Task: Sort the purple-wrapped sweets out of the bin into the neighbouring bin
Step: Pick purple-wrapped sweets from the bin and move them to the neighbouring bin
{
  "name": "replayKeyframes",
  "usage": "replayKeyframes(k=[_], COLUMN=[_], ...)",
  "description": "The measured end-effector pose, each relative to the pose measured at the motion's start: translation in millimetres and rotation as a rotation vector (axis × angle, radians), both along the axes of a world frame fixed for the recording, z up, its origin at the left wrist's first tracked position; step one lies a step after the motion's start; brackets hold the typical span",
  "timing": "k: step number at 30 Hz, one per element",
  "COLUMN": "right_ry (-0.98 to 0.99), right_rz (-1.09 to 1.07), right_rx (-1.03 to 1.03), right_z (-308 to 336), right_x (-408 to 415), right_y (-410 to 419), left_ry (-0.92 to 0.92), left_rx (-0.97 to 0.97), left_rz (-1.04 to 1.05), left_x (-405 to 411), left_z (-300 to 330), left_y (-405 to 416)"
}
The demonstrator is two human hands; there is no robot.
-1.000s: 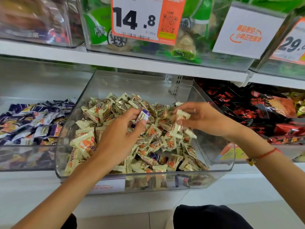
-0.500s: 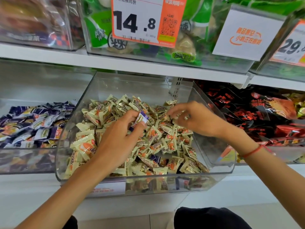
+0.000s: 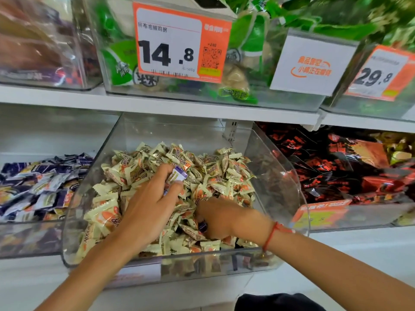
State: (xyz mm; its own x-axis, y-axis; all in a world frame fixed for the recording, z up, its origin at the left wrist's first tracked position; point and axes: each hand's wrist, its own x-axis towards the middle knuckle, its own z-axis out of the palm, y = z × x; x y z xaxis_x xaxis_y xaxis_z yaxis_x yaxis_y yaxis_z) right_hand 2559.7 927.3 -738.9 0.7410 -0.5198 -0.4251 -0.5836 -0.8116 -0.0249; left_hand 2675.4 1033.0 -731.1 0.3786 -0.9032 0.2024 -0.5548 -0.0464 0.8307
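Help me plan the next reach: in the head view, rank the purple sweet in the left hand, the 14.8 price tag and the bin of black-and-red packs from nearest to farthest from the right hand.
From the right hand:
1. Purple sweet, up-left, pinched in the left hand.
2. Bin of black-and-red packs, to the right.
3. 14.8 price tag, on the shelf above.

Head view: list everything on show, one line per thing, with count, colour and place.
Clear bin: one, middle of lower shelf.
Cream-wrapped sweets: many, cream and orange, filling the clear bin.
Purple-wrapped sweet: one, purple and white, pinched in the left hand.
Second purple-wrapped sweet: one, by the right hand's fingers.
Neighbouring bin: one, left, holding purple and white sweets.
Black-and-red packets: many, right bin.
Price tag: one, orange, upper shelf.
Left hand: over the pile.
Right hand: dug into the pile.
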Motion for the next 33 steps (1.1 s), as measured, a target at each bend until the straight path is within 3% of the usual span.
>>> replayKeyframes(k=[8,11,14,17,21,24,29,33], right_ry=[-0.08,-0.346,-0.811,-1.074,-1.277,-1.402,-1.379,-1.108], right_rz=[-0.048,-0.235,-0.503,-0.627,-0.74,-0.764,-0.694,-0.567], right_rx=[0.146,0.289,0.671,0.907,0.95,0.886,0.888,0.795], right_z=[14,38,54,50,38,33,31,41], right_x=[-10,-30,-43,-33,-8,3,4,-6], right_y=[-19,-28,-18,0,24,33,34,26], left_ry=[-0.018,-0.063,-0.116,-0.081,0.004,-0.063,-0.119,-0.024], left_rx=[-0.014,-0.001,0.031,0.061,0.034,-0.009,-0.021,-0.045], left_rz=[-0.015,-0.019,-0.037,-0.051,-0.01,0.017,0.028,0.011], left_x=[2,4,2,-1,2,0,-1,-1], left_z=[0,-4,-4,-1,-1,2,1,0], left_y=[1,-1,-1,0,1,-1,-3,-4])
